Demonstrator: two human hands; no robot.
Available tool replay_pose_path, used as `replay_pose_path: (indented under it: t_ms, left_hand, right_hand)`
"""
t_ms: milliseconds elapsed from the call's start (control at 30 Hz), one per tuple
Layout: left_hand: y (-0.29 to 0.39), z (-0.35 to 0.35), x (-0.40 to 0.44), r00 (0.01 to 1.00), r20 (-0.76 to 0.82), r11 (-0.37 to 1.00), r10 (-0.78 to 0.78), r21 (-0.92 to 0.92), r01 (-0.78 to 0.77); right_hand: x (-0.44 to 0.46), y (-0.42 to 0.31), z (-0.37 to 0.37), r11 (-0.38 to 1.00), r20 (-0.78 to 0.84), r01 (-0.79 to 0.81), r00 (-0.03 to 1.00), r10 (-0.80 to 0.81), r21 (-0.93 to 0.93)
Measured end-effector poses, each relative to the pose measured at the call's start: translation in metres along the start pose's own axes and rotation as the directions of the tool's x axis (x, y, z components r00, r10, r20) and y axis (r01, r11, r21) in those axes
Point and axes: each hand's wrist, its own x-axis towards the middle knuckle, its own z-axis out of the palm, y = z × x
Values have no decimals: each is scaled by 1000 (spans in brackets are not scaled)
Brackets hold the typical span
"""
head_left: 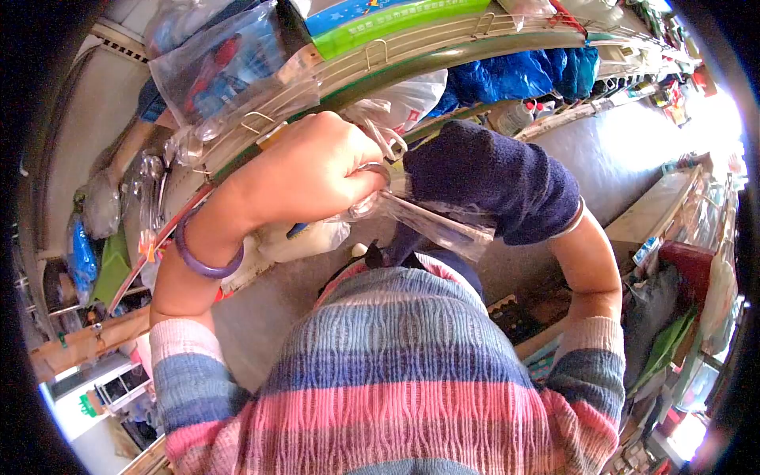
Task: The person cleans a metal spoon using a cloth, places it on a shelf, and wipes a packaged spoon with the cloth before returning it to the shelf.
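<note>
My left hand (317, 166), with a purple bangle (207, 269) on its wrist, is closed in a fist at the centre. Shiny round metal shows at its fingers. From there a strip of clear plastic packaging (443, 226) slants down to the right, below my right hand (495, 178). Dark blue knit fabric covers that hand from the wrist forward, so its fingers are hidden. The two hands nearly meet. Just behind them hangs a white plastic bag (412, 99).
A wire-edged shelf (372, 63) curves across the top, carrying bagged goods (229, 71) and a green-and-blue package (396, 24). Blue plastic (507, 75) lies beyond the hands. A wooden-edged rack (649, 206) with wrapped items stands at right; hanging goods line the left.
</note>
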Motion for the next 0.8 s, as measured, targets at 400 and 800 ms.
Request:
replay_pose_path:
  t_ms: [400,800]
  left_hand:
    - [-6,-18,-15,975,-107,978,-194,-95,184]
    - [14,-15,10,997,-60,986,-40,158,49]
  right_hand:
    - [-35,6,-25,994,91,-101,990,104,-44]
    - [23,-33,-8,994,-413,-94,905,105,48]
